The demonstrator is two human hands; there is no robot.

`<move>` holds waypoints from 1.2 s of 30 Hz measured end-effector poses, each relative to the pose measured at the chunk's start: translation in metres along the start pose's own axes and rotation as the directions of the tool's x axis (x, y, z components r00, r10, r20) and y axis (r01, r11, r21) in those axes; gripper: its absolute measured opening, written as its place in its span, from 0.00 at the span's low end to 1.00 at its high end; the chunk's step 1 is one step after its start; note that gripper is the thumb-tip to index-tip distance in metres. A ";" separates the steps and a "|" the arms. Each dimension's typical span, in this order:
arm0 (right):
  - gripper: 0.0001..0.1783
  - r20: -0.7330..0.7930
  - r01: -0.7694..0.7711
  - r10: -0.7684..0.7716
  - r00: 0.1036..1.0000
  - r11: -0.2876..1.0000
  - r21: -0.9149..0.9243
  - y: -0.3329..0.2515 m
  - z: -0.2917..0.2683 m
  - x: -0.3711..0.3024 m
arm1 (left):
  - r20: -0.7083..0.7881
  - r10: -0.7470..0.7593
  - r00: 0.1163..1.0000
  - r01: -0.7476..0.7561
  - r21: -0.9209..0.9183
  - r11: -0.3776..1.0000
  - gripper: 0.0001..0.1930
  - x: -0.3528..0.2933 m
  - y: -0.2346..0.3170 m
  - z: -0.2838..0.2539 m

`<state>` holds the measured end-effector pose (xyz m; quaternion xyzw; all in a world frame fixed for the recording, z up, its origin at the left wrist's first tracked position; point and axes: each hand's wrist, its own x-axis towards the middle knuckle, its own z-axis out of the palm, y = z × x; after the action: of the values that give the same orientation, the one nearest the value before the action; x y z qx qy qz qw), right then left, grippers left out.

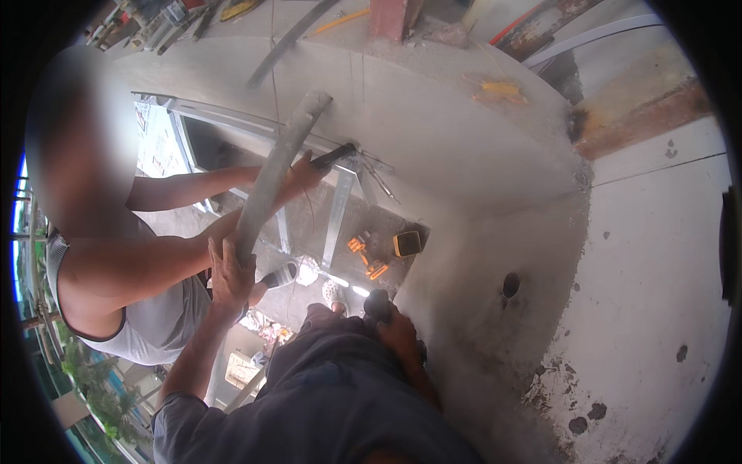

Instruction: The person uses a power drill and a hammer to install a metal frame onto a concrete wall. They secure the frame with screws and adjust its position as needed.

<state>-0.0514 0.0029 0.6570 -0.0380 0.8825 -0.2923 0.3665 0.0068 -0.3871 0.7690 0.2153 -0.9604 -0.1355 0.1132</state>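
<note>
My left hand is up against the lower end of a thick grey pole, its fingers laid along the side. The pole slants up and to the right in front of the co-worker's arms. Low in the middle, my right hand is closed round a dark, rounded object close to my body; its kind does not show. A co-worker on the left reaches across, one hand holding a dark-handled tool at the wall by a metal frame.
An orange power drill and a black-and-yellow box lie below the frame. The grey plastered wall has a round hole at right. An orange tool and several loose tools rest along the top ledge.
</note>
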 end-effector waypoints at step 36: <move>0.38 -0.050 0.223 -0.236 0.970 0.957 -0.186 0.039 0.013 0.010 | -0.114 0.180 0.977 -0.185 -0.027 0.982 0.25 0.020 0.031 -0.008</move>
<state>-0.0443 0.0260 0.6216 -0.1626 0.9074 -0.2535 0.2931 -0.0199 -0.3708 0.7895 0.1313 -0.9656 -0.1305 0.1824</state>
